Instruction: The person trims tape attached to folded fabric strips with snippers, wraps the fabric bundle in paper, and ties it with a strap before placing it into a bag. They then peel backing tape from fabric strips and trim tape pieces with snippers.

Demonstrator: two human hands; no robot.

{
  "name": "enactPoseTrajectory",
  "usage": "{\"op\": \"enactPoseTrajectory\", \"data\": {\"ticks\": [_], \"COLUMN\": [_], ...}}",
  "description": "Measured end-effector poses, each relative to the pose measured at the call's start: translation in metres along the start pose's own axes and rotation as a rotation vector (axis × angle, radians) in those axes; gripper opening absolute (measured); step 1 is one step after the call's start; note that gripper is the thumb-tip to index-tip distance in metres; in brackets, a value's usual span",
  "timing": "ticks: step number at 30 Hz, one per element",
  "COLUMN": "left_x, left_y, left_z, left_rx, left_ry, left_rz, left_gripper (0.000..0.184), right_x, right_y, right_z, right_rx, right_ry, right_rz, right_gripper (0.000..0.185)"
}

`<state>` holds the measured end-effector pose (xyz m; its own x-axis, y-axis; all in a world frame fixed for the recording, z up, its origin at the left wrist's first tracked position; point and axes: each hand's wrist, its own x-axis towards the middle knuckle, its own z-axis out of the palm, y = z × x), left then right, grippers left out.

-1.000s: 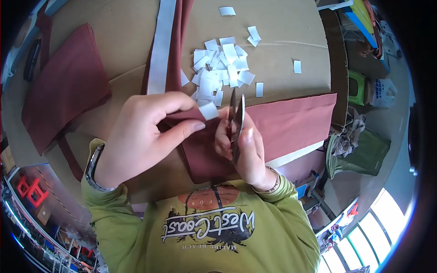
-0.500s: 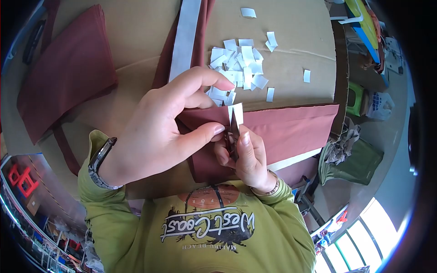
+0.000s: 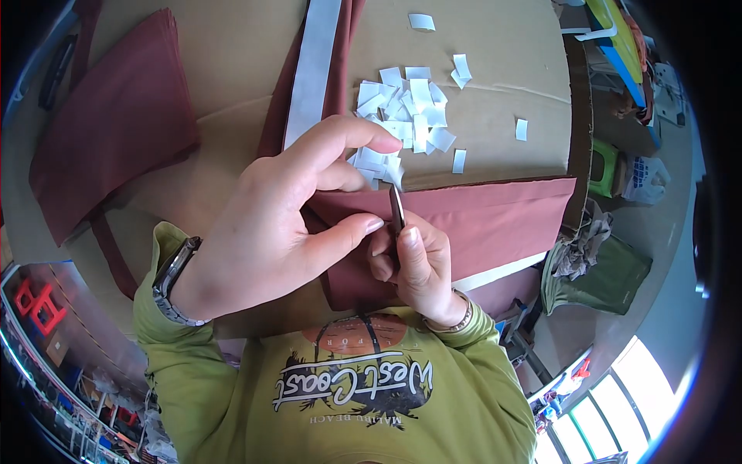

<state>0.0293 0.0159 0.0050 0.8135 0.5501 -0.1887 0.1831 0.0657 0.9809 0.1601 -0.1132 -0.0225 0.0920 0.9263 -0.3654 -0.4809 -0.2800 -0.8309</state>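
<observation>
Presently: Snips in Right Hand at Edge of Maroon Cloth Panel

Reference landmark: the pile of white slips. The pile lies on a brown cardboard sheet. A layered stack of maroon pieces is located well to the left of the pile; a pale strip, laid along maroon fabric, runs nearer on the same side. Loose slips lie above and to the right. The maroon cloth panel is positioned below the pile, extending to the right.

Room: a green stool and a plastic bag stand beyond the sheet, right of the pile. Red stools are at far lower left; a bright window is at lower right.

Right hand: placed below the pile, grip closed around the snips, tip directed toward the slips.

Left hand: enters from lower left. The index finger extends over the pile's lower edge; the thumb rests on the panel beside the snips. Index and thumb are wide apart. Whether the curled fingers pinch the cloth cannot be determined.
</observation>
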Motion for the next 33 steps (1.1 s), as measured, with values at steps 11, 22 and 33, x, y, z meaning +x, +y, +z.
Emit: {"op": "enactPoseTrajectory", "data": {"ticks": [11,22,33], "left_x": [-0.013,-0.038,-0.02], "left_y": [0.022,0.076,0.01], "left_z": [-0.008,-0.035,-0.013], "left_rx": [0.497,0.904,0.968], "left_ry": [-0.047,-1.074,-0.031], "left_rz": [0.204,-0.261,0.062], "left_gripper": [0.063,0.049,0.031], "right_x": [-0.003,-0.09,-0.102], "right_y": [-0.011,-0.055,-0.044], "right_z": [0.009,-0.095,-0.188], "right_rx": [-0.333,0.09,-0.581], "right_ry": [0.018,-0.608,0.952], "right_rz": [-0.264,-0.511,-0.314], "right_gripper": [0.007,0.019,0.014]}}
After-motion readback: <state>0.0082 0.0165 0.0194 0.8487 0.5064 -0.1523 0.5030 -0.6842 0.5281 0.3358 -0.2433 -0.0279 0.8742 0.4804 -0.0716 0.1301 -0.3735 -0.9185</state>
